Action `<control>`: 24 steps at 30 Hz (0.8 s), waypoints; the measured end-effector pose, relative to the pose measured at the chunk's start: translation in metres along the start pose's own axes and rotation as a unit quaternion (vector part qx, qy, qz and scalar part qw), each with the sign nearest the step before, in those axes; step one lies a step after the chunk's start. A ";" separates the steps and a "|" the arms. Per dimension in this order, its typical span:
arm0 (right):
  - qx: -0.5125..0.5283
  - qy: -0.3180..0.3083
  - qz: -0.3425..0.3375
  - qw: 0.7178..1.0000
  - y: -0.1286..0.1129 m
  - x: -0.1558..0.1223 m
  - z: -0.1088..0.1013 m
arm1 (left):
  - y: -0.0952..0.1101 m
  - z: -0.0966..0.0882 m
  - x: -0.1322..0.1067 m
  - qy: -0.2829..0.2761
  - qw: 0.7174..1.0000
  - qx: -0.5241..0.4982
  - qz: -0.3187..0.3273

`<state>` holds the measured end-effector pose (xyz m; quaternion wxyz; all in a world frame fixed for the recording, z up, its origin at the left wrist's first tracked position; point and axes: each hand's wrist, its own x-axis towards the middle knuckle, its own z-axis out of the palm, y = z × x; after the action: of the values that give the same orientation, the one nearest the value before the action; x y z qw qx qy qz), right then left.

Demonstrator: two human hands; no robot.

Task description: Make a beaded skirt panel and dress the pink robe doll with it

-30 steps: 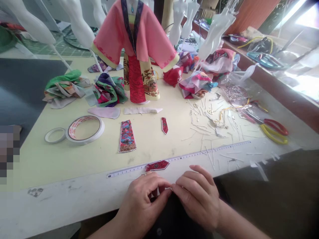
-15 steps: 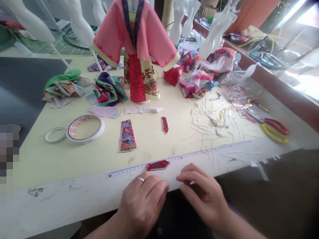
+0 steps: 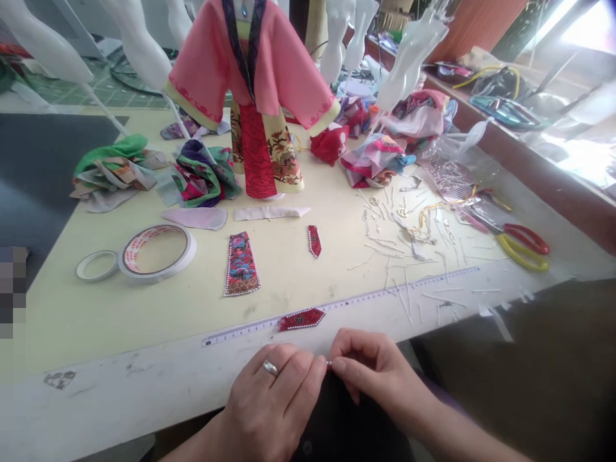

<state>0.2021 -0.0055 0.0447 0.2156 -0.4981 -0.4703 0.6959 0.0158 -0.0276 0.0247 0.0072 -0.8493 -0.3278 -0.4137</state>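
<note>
My left hand (image 3: 279, 391), with a ring on one finger, is closed at the table's front edge. My right hand (image 3: 375, 366) pinches thumb to forefinger just beside it. A tiny stretch of white bead strand (image 3: 329, 363) shows between the two sets of fingertips; the rest is hidden. Behind the hands, a red pointed fabric piece edged with white beads (image 3: 302, 319) lies across a clear ruler (image 3: 356, 301). Farther back are a smaller red pointed piece (image 3: 314, 241) and a wider patterned piece with a beaded border (image 3: 242, 264).
Two tape rolls, one large (image 3: 192, 253) and one small (image 3: 79, 268), lie at left. Loose bead strands (image 3: 407, 289) and scissors with red and yellow handles (image 3: 522, 253) are at right. A pink robe on a stand (image 3: 202, 77), fabric bundles (image 3: 206, 173) and white mannequins (image 3: 409, 58) stand behind.
My right hand has moved left to my left hand, and its fingers have closed into a pinch. A bit of bead strand now shows between them. The view has shifted slightly.
</note>
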 end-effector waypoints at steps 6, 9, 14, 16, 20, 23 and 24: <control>0.028 -0.001 -0.005 1.000 0.003 0.000 0.001 | -0.002 0.000 0.000 -0.011 1.000 0.006 0.019; 0.032 0.002 -0.009 0.999 0.003 0.001 0.001 | -0.003 -0.002 0.001 -0.015 1.000 0.010 0.025; 0.032 0.003 -0.010 0.999 0.004 0.002 0.001 | -0.005 -0.006 0.006 -0.032 0.999 0.022 0.029; 0.030 0.004 -0.009 1.000 0.004 0.002 0.002 | -0.005 -0.007 0.008 -0.035 0.999 0.029 0.027; 0.035 0.004 -0.004 0.999 0.003 0.002 0.003 | -0.006 -0.010 0.010 -0.045 0.998 0.036 0.030; 0.045 0.001 0.002 0.999 0.002 0.003 0.003 | -0.006 -0.012 0.010 -0.051 0.997 0.040 0.033; 0.047 -0.001 0.003 0.999 0.002 0.003 0.003 | -0.006 -0.012 0.010 -0.054 0.997 0.039 0.032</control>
<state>0.1982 -0.0055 0.0414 0.2359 -0.4884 -0.4358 0.7183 0.0082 -0.0206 0.0381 0.0355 -0.8795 -0.3166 -0.3535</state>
